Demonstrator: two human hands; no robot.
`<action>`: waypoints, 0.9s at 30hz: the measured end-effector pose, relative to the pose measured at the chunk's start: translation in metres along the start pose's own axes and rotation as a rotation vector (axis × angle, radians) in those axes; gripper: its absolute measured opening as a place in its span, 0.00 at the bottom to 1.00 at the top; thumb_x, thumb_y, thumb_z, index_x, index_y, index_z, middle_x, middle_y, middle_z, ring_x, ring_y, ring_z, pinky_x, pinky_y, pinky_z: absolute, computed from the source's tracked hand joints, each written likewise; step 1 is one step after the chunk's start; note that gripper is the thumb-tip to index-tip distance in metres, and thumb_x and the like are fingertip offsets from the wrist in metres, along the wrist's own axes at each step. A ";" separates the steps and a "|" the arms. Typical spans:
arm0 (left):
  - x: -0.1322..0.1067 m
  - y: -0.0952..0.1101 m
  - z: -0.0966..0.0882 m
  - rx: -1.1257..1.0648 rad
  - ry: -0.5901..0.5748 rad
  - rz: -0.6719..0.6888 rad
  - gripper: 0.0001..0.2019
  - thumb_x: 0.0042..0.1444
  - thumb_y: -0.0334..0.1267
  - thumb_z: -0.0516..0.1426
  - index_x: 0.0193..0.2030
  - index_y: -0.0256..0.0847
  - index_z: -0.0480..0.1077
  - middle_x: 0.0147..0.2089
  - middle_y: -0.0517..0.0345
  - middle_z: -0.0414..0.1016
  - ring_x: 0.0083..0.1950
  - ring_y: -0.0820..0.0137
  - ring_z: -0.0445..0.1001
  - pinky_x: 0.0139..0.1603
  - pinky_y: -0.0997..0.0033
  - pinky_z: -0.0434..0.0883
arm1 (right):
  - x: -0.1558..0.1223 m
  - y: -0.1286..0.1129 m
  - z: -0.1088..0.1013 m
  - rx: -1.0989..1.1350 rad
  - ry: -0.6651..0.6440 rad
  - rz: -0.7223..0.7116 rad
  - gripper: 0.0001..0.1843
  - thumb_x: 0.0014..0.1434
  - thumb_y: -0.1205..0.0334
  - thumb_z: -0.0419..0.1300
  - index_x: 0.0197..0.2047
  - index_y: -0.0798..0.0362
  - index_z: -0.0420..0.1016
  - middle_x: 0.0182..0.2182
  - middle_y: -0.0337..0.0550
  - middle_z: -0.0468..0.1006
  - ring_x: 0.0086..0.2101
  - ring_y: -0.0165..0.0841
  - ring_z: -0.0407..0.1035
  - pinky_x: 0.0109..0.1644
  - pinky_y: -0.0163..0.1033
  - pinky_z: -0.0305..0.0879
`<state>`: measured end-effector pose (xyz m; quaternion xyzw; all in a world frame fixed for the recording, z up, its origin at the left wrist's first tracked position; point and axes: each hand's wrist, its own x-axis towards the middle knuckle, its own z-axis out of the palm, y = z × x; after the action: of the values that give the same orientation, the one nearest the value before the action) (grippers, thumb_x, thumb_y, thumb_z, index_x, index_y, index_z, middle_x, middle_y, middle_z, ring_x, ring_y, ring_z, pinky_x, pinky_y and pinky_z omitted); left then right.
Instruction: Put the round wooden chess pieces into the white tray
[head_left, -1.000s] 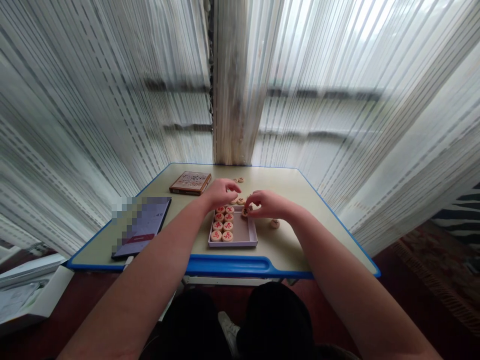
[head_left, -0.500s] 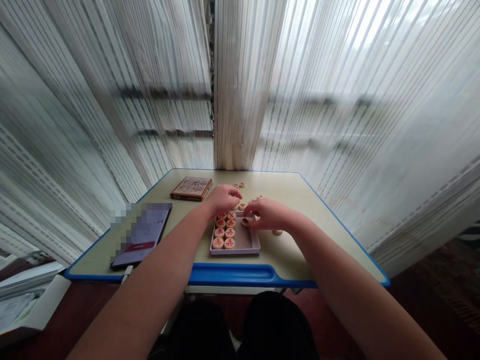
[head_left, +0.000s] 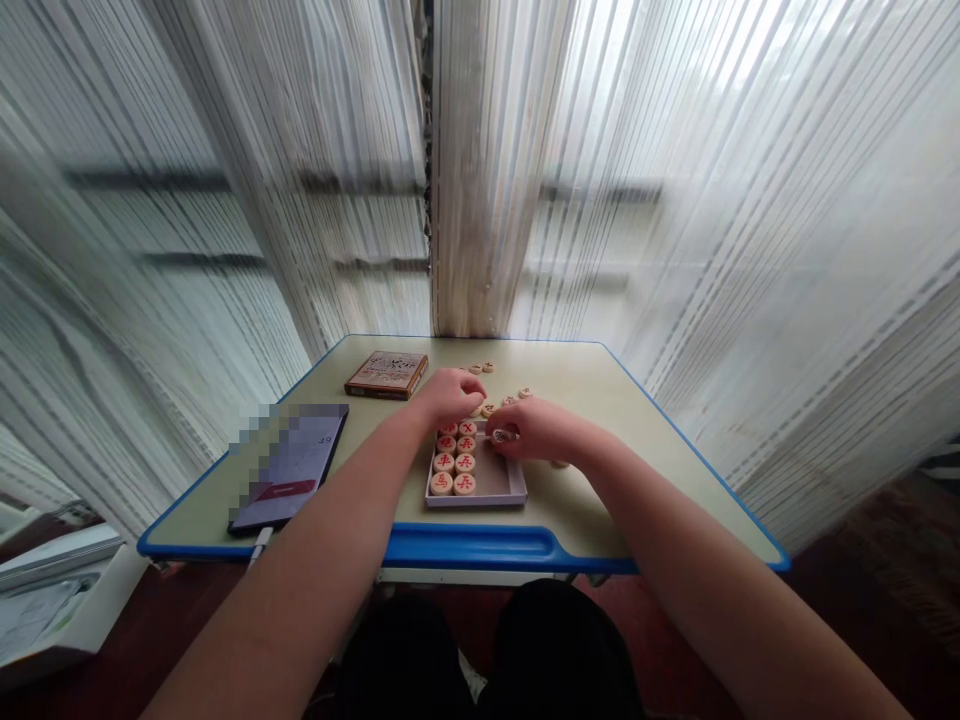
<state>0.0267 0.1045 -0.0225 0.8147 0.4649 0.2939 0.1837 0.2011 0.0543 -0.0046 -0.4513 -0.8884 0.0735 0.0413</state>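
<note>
My right hand point(head_left: 531, 428) is closed with its fingertips around a Chinese chess piece point(head_left: 500, 437), a round wooden disc with a dark character. It holds the piece over the far part of a shallow white box tray point(head_left: 504, 499). Two columns of discs with red characters point(head_left: 465, 464) lie face up along the tray's left side. Just beyond the tray's far edge is my left hand point(head_left: 456, 392), its fingers curled together. A loose piece point(head_left: 477, 411) shows beneath those fingertips; whether they grip anything is hidden.
More loose pieces point(head_left: 525, 393) lie beyond my right hand, and a few point(head_left: 488, 367) sit near the table's far edge. One piece point(head_left: 559, 463) is partly hidden by my right wrist. A brown box point(head_left: 387, 375) and a plugged-in tablet point(head_left: 292, 470) occupy the table's left side.
The piece in my right hand has tilted, so its face shows more, and it has shifted slightly toward the tray's far edge. My left hand stays almost in place. The view has shifted slightly.
</note>
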 end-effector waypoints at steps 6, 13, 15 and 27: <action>0.000 -0.004 0.002 0.010 -0.002 -0.007 0.10 0.43 0.34 0.54 0.28 0.38 0.77 0.29 0.58 0.77 0.32 0.71 0.71 0.33 0.75 0.67 | 0.002 0.001 0.001 -0.005 0.001 0.050 0.12 0.50 0.62 0.58 0.38 0.49 0.78 0.31 0.42 0.78 0.31 0.34 0.70 0.33 0.36 0.62; 0.001 -0.005 0.002 0.002 0.004 -0.002 0.11 0.43 0.35 0.53 0.28 0.37 0.77 0.30 0.57 0.78 0.32 0.71 0.72 0.32 0.74 0.66 | 0.000 0.004 -0.001 0.039 0.009 0.029 0.14 0.49 0.63 0.57 0.39 0.49 0.78 0.32 0.42 0.79 0.31 0.34 0.69 0.33 0.36 0.62; 0.001 -0.006 0.003 -0.002 0.001 -0.009 0.11 0.43 0.35 0.53 0.28 0.37 0.77 0.30 0.57 0.78 0.32 0.71 0.72 0.32 0.74 0.66 | 0.000 0.004 -0.001 0.043 0.009 0.035 0.13 0.49 0.64 0.57 0.39 0.49 0.78 0.31 0.43 0.79 0.31 0.33 0.69 0.33 0.35 0.62; 0.000 -0.006 0.003 0.011 -0.010 -0.034 0.12 0.42 0.35 0.53 0.28 0.38 0.78 0.29 0.58 0.77 0.32 0.70 0.72 0.32 0.75 0.67 | 0.002 0.015 -0.005 0.090 0.200 0.096 0.13 0.52 0.68 0.54 0.37 0.50 0.79 0.30 0.41 0.79 0.31 0.31 0.69 0.35 0.34 0.61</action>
<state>0.0246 0.1075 -0.0288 0.8093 0.4792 0.2840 0.1865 0.2123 0.0653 -0.0023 -0.4959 -0.8532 0.0696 0.1462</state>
